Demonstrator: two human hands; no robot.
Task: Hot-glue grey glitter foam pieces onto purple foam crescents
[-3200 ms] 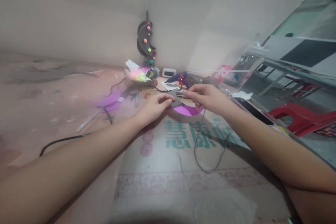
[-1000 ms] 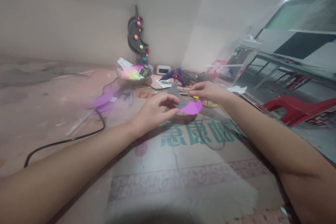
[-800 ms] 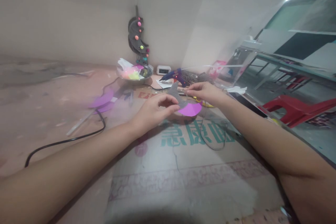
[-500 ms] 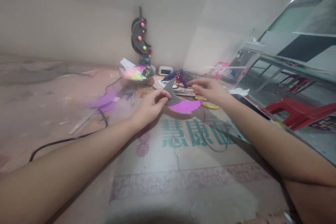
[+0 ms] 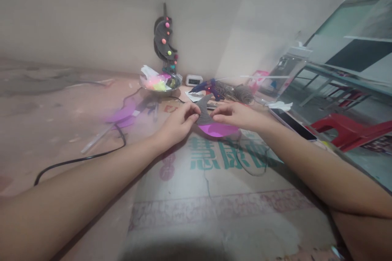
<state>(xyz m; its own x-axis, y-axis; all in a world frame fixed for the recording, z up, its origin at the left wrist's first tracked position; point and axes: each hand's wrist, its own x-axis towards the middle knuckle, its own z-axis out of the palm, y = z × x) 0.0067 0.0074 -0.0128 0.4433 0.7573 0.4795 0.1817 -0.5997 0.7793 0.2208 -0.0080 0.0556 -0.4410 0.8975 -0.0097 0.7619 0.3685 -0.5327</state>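
A crescent-shaped purple card [image 5: 218, 131], its upper part wound closely with grey cord [image 5: 204, 111], is held just above the cardboard. My left hand [image 5: 183, 120] pinches its wrapped left edge between thumb and fingers. At the right side of the winding, the thumb and fingers of my right hand [image 5: 234, 115] close against the crescent; whether they also grip the cord is hidden. A thin length of cord [image 5: 255, 174] loops over the cardboard below my right wrist.
Behind the hands are a blue glue gun [image 5: 203, 86], grey cord bundles [image 5: 241, 93], a small clock [image 5: 194, 80] and a bowl [image 5: 159, 90]. A decorated grey crescent [image 5: 162, 40] stands by the wall. Purple pieces [image 5: 122, 116] and a black cable [image 5: 76, 162] lie left, a phone [image 5: 292, 123] right.
My right hand has come down and left from beyond the crescent to its wrapped edge. The left hand keeps its grip, and the crescent has shifted slightly.
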